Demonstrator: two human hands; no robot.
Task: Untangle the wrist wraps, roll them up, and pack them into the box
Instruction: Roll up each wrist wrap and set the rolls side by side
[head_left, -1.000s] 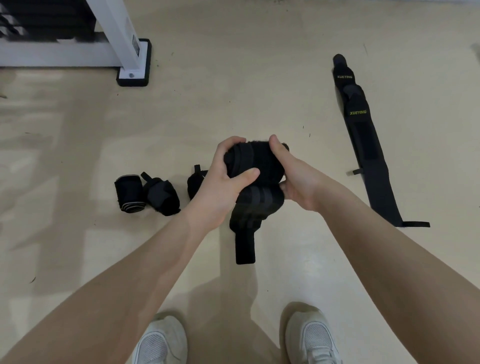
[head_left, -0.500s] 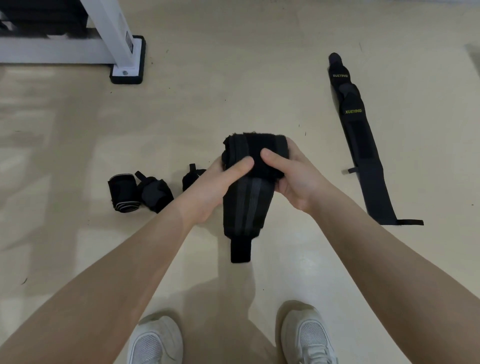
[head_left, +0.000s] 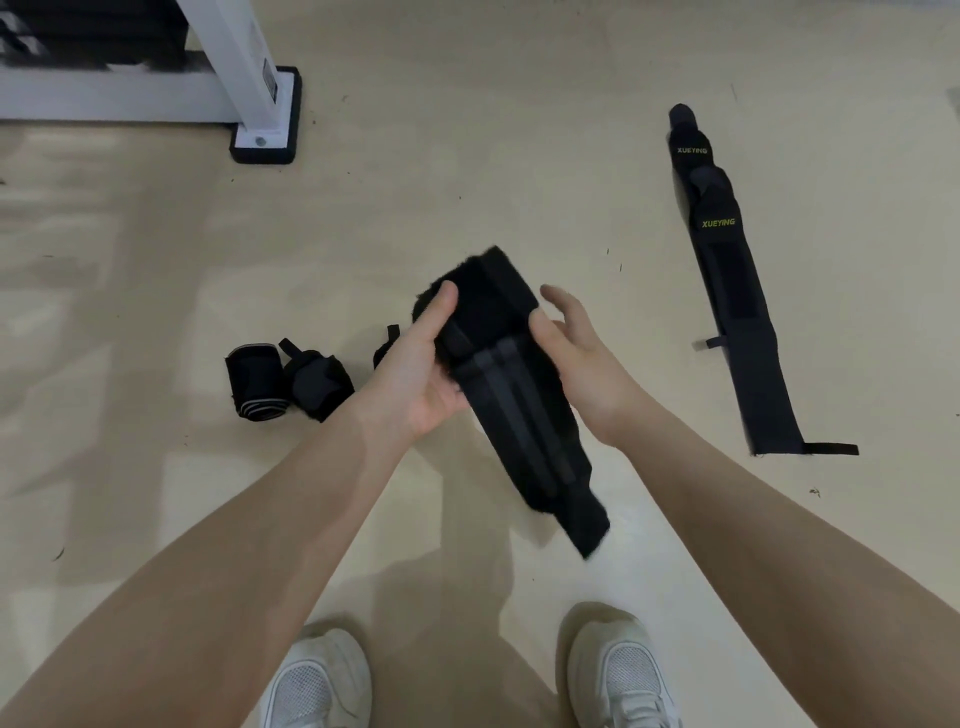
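Bare floor (head_left: 519, 171) ahead; rolled wraps (head_left: 285, 382) left, flat wrap (head_left: 737, 312) right, perhaps frame foot (head_left: 265, 117) far-left.

a gym, judging by the white machine frame (head_left: 244, 67) and wrist wraps (head_left: 727, 280) on pale flooring (head_left: 467, 156).

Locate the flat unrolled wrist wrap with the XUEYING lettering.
Head view, right side: the unrolled wrist wrap lies flat on the floor, beyond the right hand, apart from it.

Two rolled wraps (head_left: 288, 381) are sitting on the floor (head_left: 519, 182) left of the hands, a flat wrap (head_left: 737, 291) lying off right, rack foot (head_left: 266, 122) back left.
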